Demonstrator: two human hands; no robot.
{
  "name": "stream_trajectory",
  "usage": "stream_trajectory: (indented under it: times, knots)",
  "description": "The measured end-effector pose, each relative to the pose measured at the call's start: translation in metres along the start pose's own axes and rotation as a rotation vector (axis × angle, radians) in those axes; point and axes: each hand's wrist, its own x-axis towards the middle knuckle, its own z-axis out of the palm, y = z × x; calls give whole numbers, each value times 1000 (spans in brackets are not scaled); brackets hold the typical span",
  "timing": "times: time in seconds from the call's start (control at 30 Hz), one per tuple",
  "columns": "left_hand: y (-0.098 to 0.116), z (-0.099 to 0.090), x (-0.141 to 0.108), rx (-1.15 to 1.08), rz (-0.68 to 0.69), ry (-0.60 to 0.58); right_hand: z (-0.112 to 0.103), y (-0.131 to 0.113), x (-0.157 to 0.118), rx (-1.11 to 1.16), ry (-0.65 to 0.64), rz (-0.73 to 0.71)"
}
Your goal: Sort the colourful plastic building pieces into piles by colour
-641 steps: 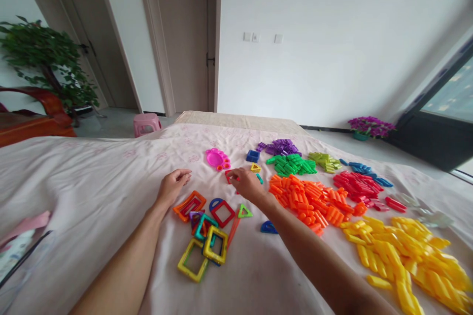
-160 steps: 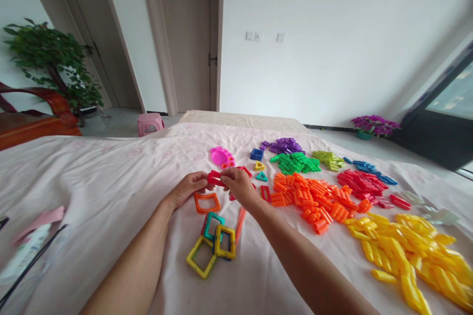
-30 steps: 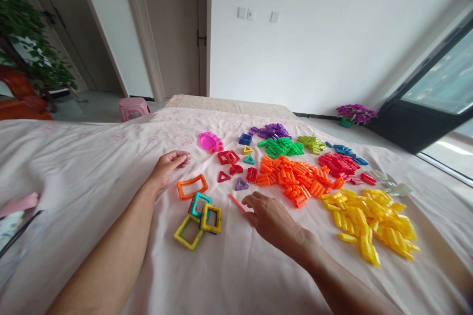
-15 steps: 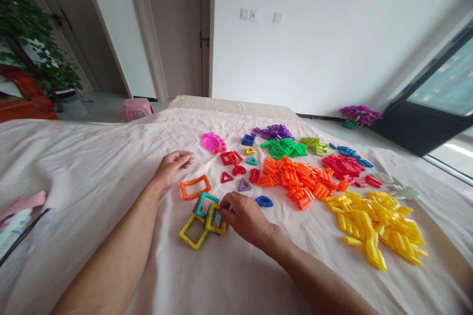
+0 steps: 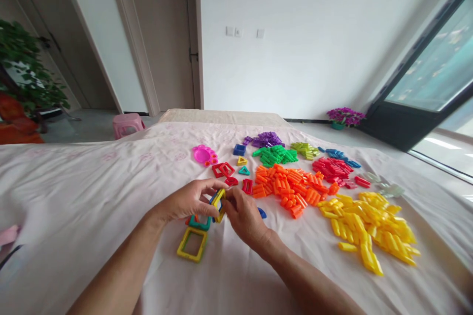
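Note:
Between my two hands, a yellow square frame point(image 5: 220, 205) with blue frames against it is raised on edge. My left hand point(image 5: 190, 200) pinches its left side, fingers above and thumb below. The curled fingers of my right hand point(image 5: 244, 214) close on its right side. A teal square frame point(image 5: 199, 223) lies just below my left hand, touching another yellow square frame point(image 5: 192, 244) on the cloth. Beyond my hands lie red frames point(image 5: 223, 170), a small teal triangle point(image 5: 244, 171) and a yellow triangle point(image 5: 242, 161).
Heaps of orange point(image 5: 288, 184), yellow point(image 5: 369, 221), green point(image 5: 275, 155), red point(image 5: 332, 170) and purple pieces point(image 5: 268, 140) cover the right of the bed cloth point(image 5: 92, 192). A pink paw-shaped tray point(image 5: 204, 155) and blue squares point(image 5: 239, 149) lie farther back.
My left hand has moved right and down and taken hold of the frames. The yellow and blue frames are lifted and tilted up between both hands. The view has shifted slightly.

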Motion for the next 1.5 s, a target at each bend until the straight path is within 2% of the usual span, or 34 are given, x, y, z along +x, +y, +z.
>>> stream_trajectory:
  times: [0.1, 0.17, 0.3, 0.43, 0.77, 0.97, 1.1, 1.17, 1.23, 1.37, 1.5]
  knots:
    - [-3, 8, 3, 9, 27, 34, 0, 6, 0, 109, 3, 25]
    - [-8, 8, 5, -30, 35, 62, 1, 8, 1, 251, -25, 103]
    - [-16, 6, 8, -177, 48, 120, 4, 6, 4, 508, -58, 306]
    - [-23, 6, 11, -320, 65, 128, 5, 2, 7, 642, -66, 359]
    - [-28, 6, 14, -403, 63, 150, 3, 1, 5, 682, -68, 402]
    - [-25, 6, 11, -568, 64, 279, -12, 3, 17, 716, -12, 458]
    - [-23, 10, 14, -673, 34, 394, -18, 2, 19, 679, 133, 388]
    - [-24, 12, 16, -690, 10, 441, -19, 1, 16, 550, 214, 295]
    - [-24, 15, 18, -700, -3, 477, -20, -2, 12, 329, 276, 132]
    - [-25, 22, 22, -743, 65, 463, -20, -9, 5, -25, 247, -192]
    - [-27, 29, 24, -793, 137, 402, -18, -13, 2, -130, 175, -279]
